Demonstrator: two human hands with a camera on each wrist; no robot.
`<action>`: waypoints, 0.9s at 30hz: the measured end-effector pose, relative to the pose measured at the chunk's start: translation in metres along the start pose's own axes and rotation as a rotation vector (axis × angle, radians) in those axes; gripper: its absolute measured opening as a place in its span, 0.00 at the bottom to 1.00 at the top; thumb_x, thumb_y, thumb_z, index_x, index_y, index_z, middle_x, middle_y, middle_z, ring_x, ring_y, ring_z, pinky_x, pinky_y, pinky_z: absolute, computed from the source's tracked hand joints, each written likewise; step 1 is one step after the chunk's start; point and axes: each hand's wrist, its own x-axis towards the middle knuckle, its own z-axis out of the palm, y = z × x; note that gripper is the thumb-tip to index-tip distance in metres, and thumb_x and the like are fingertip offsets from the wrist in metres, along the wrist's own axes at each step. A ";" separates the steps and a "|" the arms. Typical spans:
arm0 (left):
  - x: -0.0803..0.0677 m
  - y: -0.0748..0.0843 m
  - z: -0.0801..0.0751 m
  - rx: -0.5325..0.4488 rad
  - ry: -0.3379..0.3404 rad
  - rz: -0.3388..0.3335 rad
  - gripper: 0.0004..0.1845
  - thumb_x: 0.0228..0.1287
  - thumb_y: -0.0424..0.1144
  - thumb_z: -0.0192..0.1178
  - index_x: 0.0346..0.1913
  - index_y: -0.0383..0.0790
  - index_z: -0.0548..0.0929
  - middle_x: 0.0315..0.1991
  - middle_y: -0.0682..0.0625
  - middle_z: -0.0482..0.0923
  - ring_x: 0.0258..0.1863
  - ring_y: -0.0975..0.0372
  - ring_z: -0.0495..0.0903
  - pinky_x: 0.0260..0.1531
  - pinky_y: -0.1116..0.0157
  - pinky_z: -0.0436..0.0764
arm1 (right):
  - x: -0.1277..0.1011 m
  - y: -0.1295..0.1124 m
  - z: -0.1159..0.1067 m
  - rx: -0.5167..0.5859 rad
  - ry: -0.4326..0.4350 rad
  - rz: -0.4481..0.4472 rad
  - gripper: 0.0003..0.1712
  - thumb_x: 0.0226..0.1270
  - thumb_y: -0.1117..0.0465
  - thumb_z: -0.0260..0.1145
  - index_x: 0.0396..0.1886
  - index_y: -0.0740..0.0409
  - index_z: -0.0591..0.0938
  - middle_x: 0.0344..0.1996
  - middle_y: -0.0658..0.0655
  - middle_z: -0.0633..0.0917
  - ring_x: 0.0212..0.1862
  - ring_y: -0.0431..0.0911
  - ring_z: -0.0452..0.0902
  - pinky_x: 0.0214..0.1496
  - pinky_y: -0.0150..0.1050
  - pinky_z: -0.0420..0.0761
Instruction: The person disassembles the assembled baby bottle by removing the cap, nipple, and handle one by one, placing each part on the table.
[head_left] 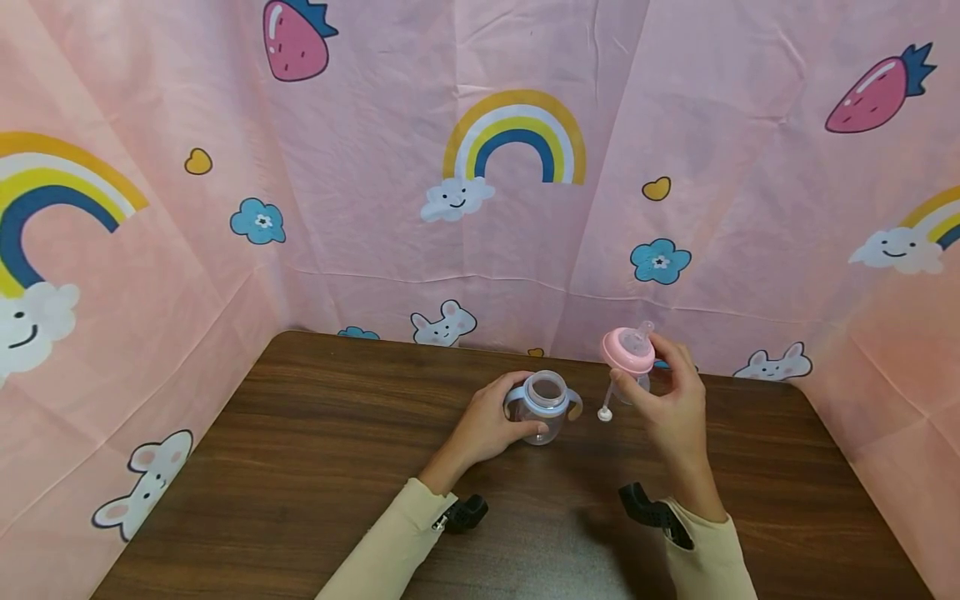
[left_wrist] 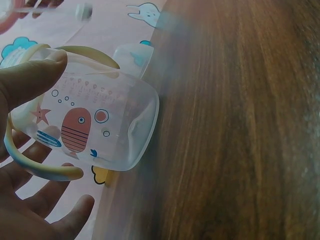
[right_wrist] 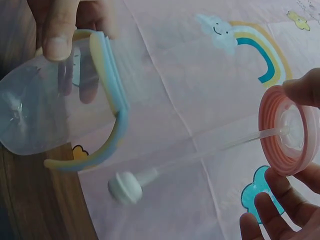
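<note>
A clear baby bottle (head_left: 542,423) with two side handles stands open-topped at the middle of the table. My left hand (head_left: 491,423) grips it from the left, the thumb (left_wrist: 37,75) pressed on its wall and other fingers by the handle (left_wrist: 45,170). A red fish print shows on the bottle in the left wrist view. To its right, my right hand (head_left: 671,396) holds up a pink bottle lid (head_left: 628,350) by its rim, with a clear teat on top. From the lid's underside a thin straw (right_wrist: 215,147) hangs, ending in a white weighted ball (right_wrist: 125,188), apart from the bottle.
A clear cup-like piece (head_left: 636,388) stands on the table behind the right hand, partly hidden. The dark wooden table (head_left: 315,467) meets pink patterned cloth (head_left: 375,208) at the back and both sides. Black wrist straps (head_left: 467,514) sit at both sleeves.
</note>
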 end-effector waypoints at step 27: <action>0.000 0.000 0.000 0.009 -0.001 -0.011 0.43 0.60 0.41 0.86 0.76 0.42 0.77 0.68 0.46 0.82 0.69 0.50 0.80 0.71 0.43 0.75 | 0.001 0.031 0.001 -0.094 -0.025 0.132 0.35 0.67 0.65 0.82 0.73 0.62 0.81 0.62 0.59 0.83 0.58 0.40 0.75 0.63 0.42 0.77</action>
